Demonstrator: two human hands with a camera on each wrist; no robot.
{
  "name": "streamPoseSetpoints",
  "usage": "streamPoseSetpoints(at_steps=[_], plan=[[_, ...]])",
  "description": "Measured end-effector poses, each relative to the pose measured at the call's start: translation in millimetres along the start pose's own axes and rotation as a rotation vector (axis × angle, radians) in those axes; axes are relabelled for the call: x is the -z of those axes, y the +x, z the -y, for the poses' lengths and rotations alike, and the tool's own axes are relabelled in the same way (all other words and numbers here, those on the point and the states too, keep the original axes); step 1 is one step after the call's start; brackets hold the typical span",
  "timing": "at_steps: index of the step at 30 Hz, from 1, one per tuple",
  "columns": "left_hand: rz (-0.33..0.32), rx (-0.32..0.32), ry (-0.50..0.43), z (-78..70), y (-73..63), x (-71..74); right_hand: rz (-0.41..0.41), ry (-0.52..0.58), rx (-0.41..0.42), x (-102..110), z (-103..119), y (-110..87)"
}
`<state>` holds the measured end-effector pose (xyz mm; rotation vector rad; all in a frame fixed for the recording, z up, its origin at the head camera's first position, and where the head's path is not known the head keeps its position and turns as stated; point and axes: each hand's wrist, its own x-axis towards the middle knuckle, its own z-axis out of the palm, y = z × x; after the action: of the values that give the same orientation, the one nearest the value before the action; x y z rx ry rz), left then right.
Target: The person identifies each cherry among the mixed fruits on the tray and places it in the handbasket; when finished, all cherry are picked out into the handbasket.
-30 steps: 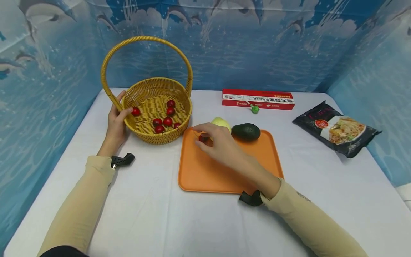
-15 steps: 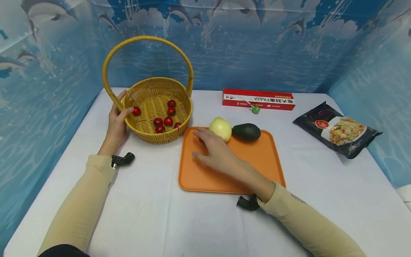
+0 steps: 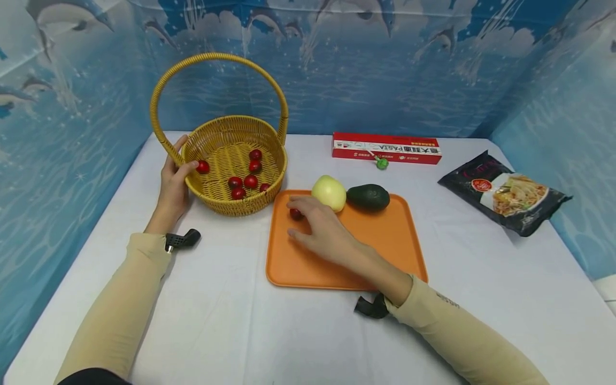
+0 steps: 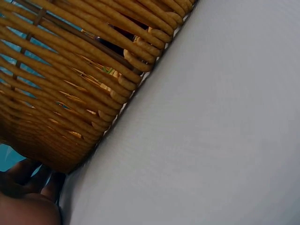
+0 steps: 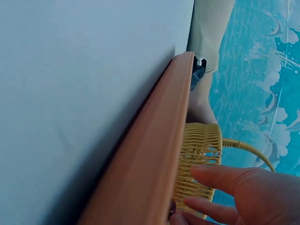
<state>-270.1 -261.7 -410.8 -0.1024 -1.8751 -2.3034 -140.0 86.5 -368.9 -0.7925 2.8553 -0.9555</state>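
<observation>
My left hand (image 3: pixel 174 184) grips the yellow woven basket (image 3: pixel 236 206) at its left side, thumb over the rim and the other fingers outside. Several red cherries (image 3: pixel 251 182) lie inside the basket. In the left wrist view, the basket's woven wall (image 4: pixel 70 79) fills the upper left, with curled fingers (image 4: pixel 28 180) below it. My right hand (image 3: pixel 327 230) hovers over the orange tray (image 3: pixel 298 272), thumb and fingers spread apart. One dark red cherry (image 3: pixel 295 214) is at the tray's far left, beneath the fingertips. A yellow-green apple (image 3: pixel 329 193) and an avocado (image 3: pixel 368 197) are behind this hand.
At the back lies a red pasta box (image 3: pixel 387 148), with a small green ball on a pale stick (image 3: pixel 382 163) before it. A black noodle packet (image 3: pixel 505 193) is on the right. A blue dolphin-print curtain (image 3: pixel 308 80) surrounds the white table (image 3: pixel 212 299).
The right hand's thumb and fingers have parted from around the cherry, which is now slightly lower and further left. More of the apple shows. The left hand stays on the basket.
</observation>
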Motion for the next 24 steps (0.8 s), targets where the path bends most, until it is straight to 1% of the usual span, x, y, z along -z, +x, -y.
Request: streamPoseSetpoints(at_steps=[4, 8, 16, 24], plan=[[0.000, -0.010, 0.007, 0.4, 0.8, 0.1, -0.003, 0.006, 0.035, -0.4, 0.7, -1.5], [0.004, -0.006, 0.004, 1.6, 0.5, 0.6, -0.007, 0.030, 0.063, -2.0, 0.8, -2.7], [0.002, 0.000, 0.002, 2.6, 0.8, 2.1, 0.070, 0.063, 0.113, -4.3, -0.1, -4.6], [0.006, -0.005, -0.012, 2.4, 1.8, 2.0, 0.121, 0.065, 0.125, -5.0, -2.6, -4.3]])
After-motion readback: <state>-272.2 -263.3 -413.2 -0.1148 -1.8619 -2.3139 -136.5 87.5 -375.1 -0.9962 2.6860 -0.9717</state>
